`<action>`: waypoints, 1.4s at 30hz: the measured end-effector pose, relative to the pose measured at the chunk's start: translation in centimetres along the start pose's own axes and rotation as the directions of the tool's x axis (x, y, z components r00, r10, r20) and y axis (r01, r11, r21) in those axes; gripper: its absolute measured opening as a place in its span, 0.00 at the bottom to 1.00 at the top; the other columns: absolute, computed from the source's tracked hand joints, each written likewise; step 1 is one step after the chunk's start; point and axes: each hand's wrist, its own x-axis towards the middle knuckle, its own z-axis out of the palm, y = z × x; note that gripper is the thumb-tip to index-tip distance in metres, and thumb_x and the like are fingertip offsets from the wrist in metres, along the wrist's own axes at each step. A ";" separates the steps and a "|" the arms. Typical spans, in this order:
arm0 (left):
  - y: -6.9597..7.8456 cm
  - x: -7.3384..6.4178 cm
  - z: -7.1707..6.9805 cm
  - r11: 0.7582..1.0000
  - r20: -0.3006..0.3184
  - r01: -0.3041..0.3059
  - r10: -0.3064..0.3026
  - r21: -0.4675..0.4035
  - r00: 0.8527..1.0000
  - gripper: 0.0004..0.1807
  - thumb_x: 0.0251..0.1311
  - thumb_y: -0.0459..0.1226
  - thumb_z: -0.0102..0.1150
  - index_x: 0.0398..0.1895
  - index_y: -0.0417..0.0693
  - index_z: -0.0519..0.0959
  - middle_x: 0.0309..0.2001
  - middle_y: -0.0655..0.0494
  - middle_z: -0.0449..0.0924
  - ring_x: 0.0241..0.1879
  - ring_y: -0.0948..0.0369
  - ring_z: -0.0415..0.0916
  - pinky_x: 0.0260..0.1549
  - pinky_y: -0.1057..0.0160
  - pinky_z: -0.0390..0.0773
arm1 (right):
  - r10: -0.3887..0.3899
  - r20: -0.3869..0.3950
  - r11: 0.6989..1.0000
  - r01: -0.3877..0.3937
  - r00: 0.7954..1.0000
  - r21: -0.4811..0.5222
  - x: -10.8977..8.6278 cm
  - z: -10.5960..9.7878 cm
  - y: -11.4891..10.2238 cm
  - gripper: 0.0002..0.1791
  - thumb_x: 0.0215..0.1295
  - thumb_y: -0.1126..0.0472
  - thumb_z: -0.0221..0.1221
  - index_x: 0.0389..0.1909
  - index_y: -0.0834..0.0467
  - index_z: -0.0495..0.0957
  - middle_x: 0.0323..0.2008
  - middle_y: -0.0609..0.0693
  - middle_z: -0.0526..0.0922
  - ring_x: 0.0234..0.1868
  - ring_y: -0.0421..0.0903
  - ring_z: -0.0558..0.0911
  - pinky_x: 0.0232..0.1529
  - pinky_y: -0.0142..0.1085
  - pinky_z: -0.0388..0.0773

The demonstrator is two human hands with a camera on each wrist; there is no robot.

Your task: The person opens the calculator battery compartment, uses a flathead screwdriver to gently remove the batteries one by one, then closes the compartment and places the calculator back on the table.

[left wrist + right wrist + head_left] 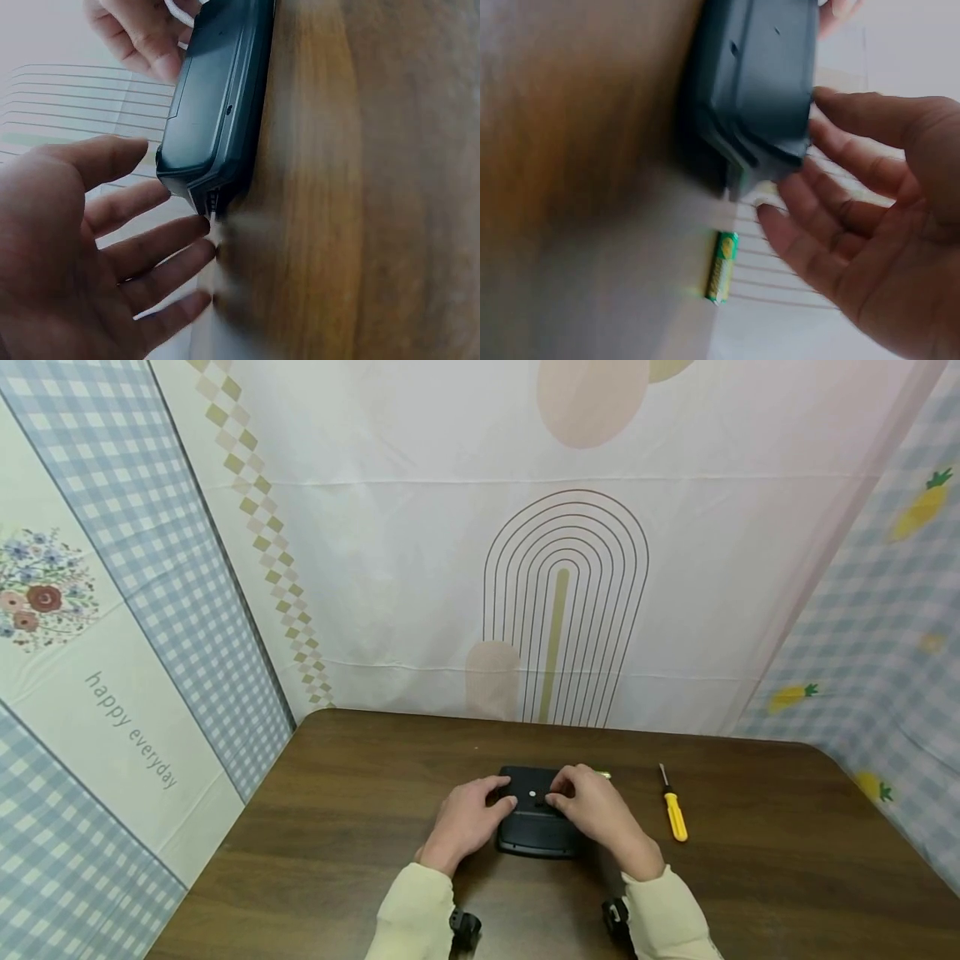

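A black plastic device (542, 837) lies on the table with a small round pale spot on its upper face. My left hand (468, 820) is at its left edge, thumb and index finger apart; the left wrist view shows the fingers (161, 251) spread loosely beside the device's end. My right hand (597, 806) reaches over the right part, thumb and index fingertips bent down close to the upper face. In the right wrist view, nothing shows between the thumb and fingers (847, 199) of that hand. Its fingertips are partly hidden by the device.
A green and yellow battery (722, 268) lies just beyond the device, mostly hidden behind the right hand in the head view. To the right is a screwdriver (674, 814) with a yellow handle. The brown wooden table (337, 827) meets a patterned cloth (405, 568) at the back.
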 end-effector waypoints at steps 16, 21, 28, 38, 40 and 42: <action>0.1 0.0 0.0 0.945 0.038 0.106 -0.098 -0.311 0.994 0.24 0.75 0.39 0.63 0.70 0.43 0.79 0.63 0.40 0.80 0.30 0.57 0.84 0.30 0.56 0.86 | 0.295 0.166 0.926 -0.325 0.941 0.194 -0.2 -0.8 1.3 0.23 0.74 0.59 0.66 0.58 0.73 0.75 0.39 0.57 0.82 0.30 0.48 0.84 0.29 0.44 0.87; 0.0 0.0 0.0 0.903 0.052 0.146 -0.137 -0.404 0.989 0.22 0.73 0.35 0.61 0.68 0.42 0.80 0.62 0.42 0.80 0.33 0.58 0.84 0.27 0.58 0.87 | 0.306 0.177 0.900 -0.345 0.935 0.267 -0.3 -0.6 1.3 0.25 0.75 0.60 0.65 0.62 0.74 0.73 0.43 0.60 0.82 0.33 0.50 0.84 0.28 0.45 0.88; -0.3 0.2 0.1 0.866 0.022 0.139 -0.146 -0.480 0.989 0.24 0.67 0.21 0.52 0.64 0.38 0.83 0.59 0.40 0.82 0.35 0.57 0.82 0.28 0.58 0.87 | 0.306 0.182 0.862 -0.353 0.935 0.365 -0.6 -0.8 1.3 0.24 0.77 0.61 0.63 0.63 0.73 0.72 0.48 0.63 0.82 0.35 0.51 0.83 0.30 0.46 0.88; -0.4 0.4 -0.1 0.871 -0.030 0.089 -0.117 -0.483 0.993 0.23 0.63 0.15 0.57 0.57 0.38 0.87 0.54 0.43 0.86 0.41 0.57 0.85 0.33 0.58 0.88 | 0.289 0.165 0.822 -0.333 0.943 0.461 -0.6 -1.1 1.3 0.19 0.79 0.61 0.60 0.59 0.71 0.76 0.45 0.60 0.80 0.35 0.51 0.80 0.31 0.44 0.87; -0.5 0.4 -0.2 0.879 -0.030 0.078 -0.105 -0.470 0.994 0.24 0.62 0.15 0.57 0.57 0.38 0.87 0.53 0.44 0.87 0.42 0.57 0.85 0.33 0.58 0.87 | 0.299 0.161 0.811 -0.340 0.940 0.477 -0.6 -1.0 1.4 0.17 0.79 0.61 0.60 0.58 0.70 0.78 0.44 0.60 0.80 0.35 0.51 0.80 0.31 0.44 0.87; -0.6 0.4 -0.2 0.885 -0.037 0.061 -0.088 -0.461 0.995 0.24 0.61 0.15 0.58 0.58 0.39 0.87 0.52 0.44 0.87 0.42 0.57 0.86 0.33 0.58 0.86 | 0.303 0.154 0.803 -0.338 0.941 0.491 -0.7 -1.1 1.5 0.17 0.80 0.61 0.59 0.58 0.70 0.78 0.44 0.60 0.80 0.34 0.51 0.81 0.31 0.43 0.87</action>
